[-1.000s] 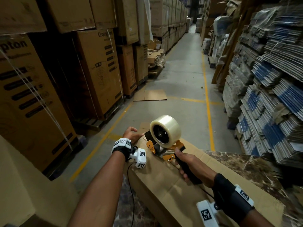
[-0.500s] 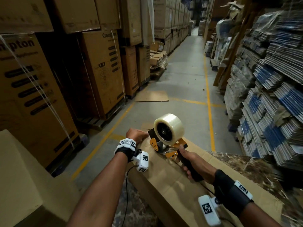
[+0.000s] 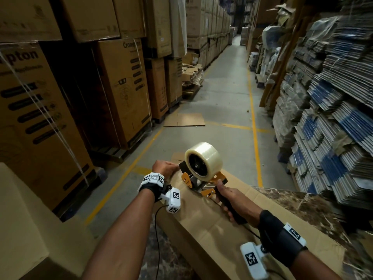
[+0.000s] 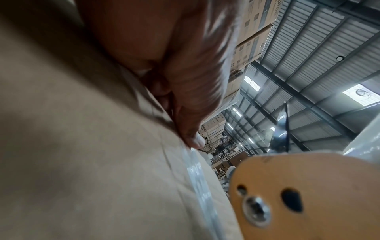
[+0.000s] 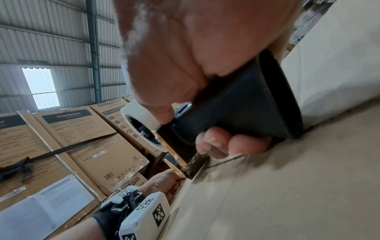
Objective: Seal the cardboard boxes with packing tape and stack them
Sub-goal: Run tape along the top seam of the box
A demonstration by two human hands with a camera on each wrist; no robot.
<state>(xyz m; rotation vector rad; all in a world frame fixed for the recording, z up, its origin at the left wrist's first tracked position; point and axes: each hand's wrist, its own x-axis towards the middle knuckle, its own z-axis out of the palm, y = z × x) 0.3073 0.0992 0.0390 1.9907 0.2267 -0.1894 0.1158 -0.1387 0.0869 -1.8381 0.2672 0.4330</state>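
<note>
Cardboard, light but easily dented, makes up the box (image 3: 201,225) under both hands in the head view, where the right hand (image 3: 230,199) clenches the dispenser (image 3: 201,178) handle, while the left wrist view, blurred, seems to show the left hand (image 4: 185,91) pressing tape (image 4: 197,175) flat at the far edge.

Close view along left hand (image 4: 164,48), lying against the top of a cardboard box (image 4: 72,154) — thumb tip (image 4: 196,142) pressed at the edge of a glossy strip of clear packing tape (image 4: 202,191) running along the board. Lower right, blurred: orange side plate of a tape dispenser (image 4: 320,183), with screw head (image 4: 256,211) and two dark holes; pale tape roll (image 4: 368,141) behind it. Background — stacked printed cartons (image 4: 252,40) and corrugated metal roof (image 4: 320,53) with skylight panels (image 4: 360,94).
</note>
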